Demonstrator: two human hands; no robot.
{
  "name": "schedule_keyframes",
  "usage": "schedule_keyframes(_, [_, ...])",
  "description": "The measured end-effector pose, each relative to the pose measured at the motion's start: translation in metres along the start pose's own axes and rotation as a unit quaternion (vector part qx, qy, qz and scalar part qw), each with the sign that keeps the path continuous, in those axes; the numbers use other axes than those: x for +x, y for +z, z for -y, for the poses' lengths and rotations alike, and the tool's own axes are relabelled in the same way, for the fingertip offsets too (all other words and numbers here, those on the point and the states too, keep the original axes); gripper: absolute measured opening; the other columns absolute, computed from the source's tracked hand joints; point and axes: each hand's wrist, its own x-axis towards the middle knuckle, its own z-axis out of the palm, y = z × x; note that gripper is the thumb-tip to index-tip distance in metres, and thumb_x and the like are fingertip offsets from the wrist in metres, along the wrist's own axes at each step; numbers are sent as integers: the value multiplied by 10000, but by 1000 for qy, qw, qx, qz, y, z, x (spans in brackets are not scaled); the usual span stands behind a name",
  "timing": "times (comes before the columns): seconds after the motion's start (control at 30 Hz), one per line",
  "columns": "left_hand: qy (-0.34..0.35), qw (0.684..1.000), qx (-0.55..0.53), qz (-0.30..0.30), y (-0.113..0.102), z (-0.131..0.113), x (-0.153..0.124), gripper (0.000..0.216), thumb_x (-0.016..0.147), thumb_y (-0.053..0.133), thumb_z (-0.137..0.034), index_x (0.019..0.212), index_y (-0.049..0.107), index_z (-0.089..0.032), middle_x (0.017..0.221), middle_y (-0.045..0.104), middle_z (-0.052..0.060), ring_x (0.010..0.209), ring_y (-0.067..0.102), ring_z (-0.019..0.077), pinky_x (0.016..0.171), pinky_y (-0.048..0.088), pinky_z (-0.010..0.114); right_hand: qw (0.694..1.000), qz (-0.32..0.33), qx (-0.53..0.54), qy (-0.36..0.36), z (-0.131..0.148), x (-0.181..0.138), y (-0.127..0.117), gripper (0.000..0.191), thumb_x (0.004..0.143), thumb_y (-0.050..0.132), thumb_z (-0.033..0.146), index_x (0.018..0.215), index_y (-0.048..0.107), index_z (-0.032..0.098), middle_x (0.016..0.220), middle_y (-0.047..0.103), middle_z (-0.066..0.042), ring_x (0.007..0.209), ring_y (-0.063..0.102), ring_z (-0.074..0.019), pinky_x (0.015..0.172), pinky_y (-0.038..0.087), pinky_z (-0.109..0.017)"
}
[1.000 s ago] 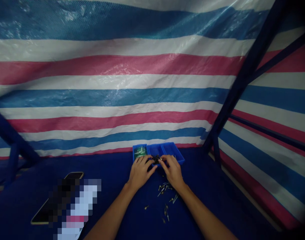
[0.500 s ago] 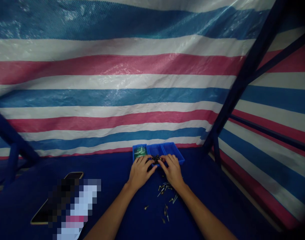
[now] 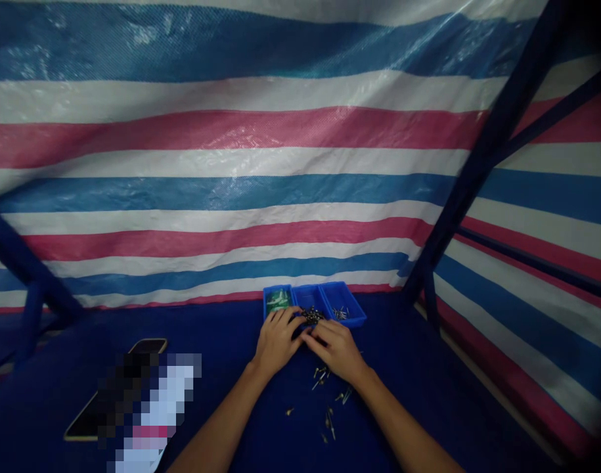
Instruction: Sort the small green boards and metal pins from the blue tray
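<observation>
Both hands are working close together here: the left hand (image 3: 279,340) is curling its fingers inward, half closed, and the right hand (image 3: 335,348) is bending over with thumb and fingers drawing near the left thumb; whether either is pinching a piece I'm not able to tell, as the fingers are hiding the spot. Just beyond the fingertips, one heap of small dark and brass-coloured metal pieces (image 3: 312,316) is sitting at the near end of the middle section of a blue plastic tray (image 3: 307,295), glinting in places and crowding too tightly for a count. That one tray is showing three compartments: beyond the left hand, the first is holding green-and-white contents (image 3: 279,299); beyond the right hand, the third is holding a little scatter of thin silver pins (image 3: 340,314). Nearer than the hands, between the forearms, at least five slim brass-headed pieces with silver shanks (image 3: 332,427) are lying loose on the dark blue tabletop (image 3: 408,407), one of them resting apart towards the left forearm. Well left of the left hand, one dark phone with a pale edge (image 3: 81,426) is lying beside one pixelated whitish item (image 3: 165,394).
</observation>
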Motion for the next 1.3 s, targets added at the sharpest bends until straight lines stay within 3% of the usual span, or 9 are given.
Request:
schedule_keyframes(0.17, [-10, 1000, -3, -11, 2, -1, 1, 172, 1044, 624, -348, 1161, 732, -282, 1296, 703, 46, 1166, 664, 239, 1001, 525, 435, 990, 142, 13, -4, 10, 0, -3, 297, 986, 726, 493, 846, 686, 234, 800, 716, 13, 685, 657, -159, 619, 448, -273])
schedule_keyframes(0.3, [-13, 1000, -3, -6, 2, -2, 1, 187, 1056, 610, -379, 1163, 721, -274, 1302, 703, 45, 1182, 661, 239, 1003, 521, 440, 980, 199, 2, 13, 16, 1, -6, 349, 858, 852, 538, 952, 680, 248, 799, 725, 28, 648, 646, -170, 577, 397, -273])
schedule_keyframes(0.4, [-15, 1000, -1, -8, 2, -1, 1, 187, 1058, 609, -383, 1165, 719, -275, 1313, 703, 42, 1170, 667, 239, 997, 518, 441, 976, 219, -3, 15, 20, 1, -9, 393, 811, 905, 496, 997, 659, 252, 817, 724, 29, 662, 655, -182, 581, 382, -276])
schedule_keyframes(0.63, [-17, 1000, 6, -8, 4, -1, 1, 190, 1056, 616, -387, 1165, 719, -271, 1322, 703, 40, 1164, 668, 239, 986, 518, 443, 974, 227, -4, 11, 19, 0, -13, 303, 851, 895, 335, 991, 637, 261, 852, 726, 32, 714, 682, -192, 594, 374, -278])
schedule_keyframes(0.77, [-17, 1000, 6, -6, 3, -1, 1, 195, 1056, 614, -390, 1170, 717, -269, 1329, 701, 43, 1170, 667, 241, 985, 515, 444, 970, 238, -17, 44, 16, 2, -21, 332, 846, 890, 417, 1012, 648, 263, 847, 725, 24, 678, 668, -193, 582, 356, -282])
schedule_keyframes(0.93, [-20, 1000, 5, -9, 2, -2, 1, 186, 1055, 613, -380, 1163, 722, -274, 1326, 700, 42, 1178, 667, 240, 994, 512, 437, 941, 324, -17, 99, 14, 5, -27, 475, 796, 893, 575, 1041, 660, 241, 848, 724, 13, 721, 673, -197, 600, 339, -266])
schedule_keyframes(1.1, [-20, 1000, 6, -7, 1, -3, 1, 181, 1052, 616, -380, 1153, 728, -279, 1320, 701, 35, 1177, 667, 242, 989, 515, 436, 926, 363, 30, 102, 15, 7, -26, 284, 878, 871, 408, 987, 673, 235, 845, 727, 35, 771, 671, -162, 627, 321, -239])
schedule_keyframes(1.3, [-18, 1000, 9, -11, 1, -3, 1, 177, 1052, 615, -374, 1147, 726, -273, 1313, 704, 40, 1166, 669, 243, 983, 514, 438, 928, 357, 51, 99, 12, 6, -23, 161, 929, 819, 288, 920, 675, 217, 823, 702, 44, 739, 628, -129, 641, 314, -236])
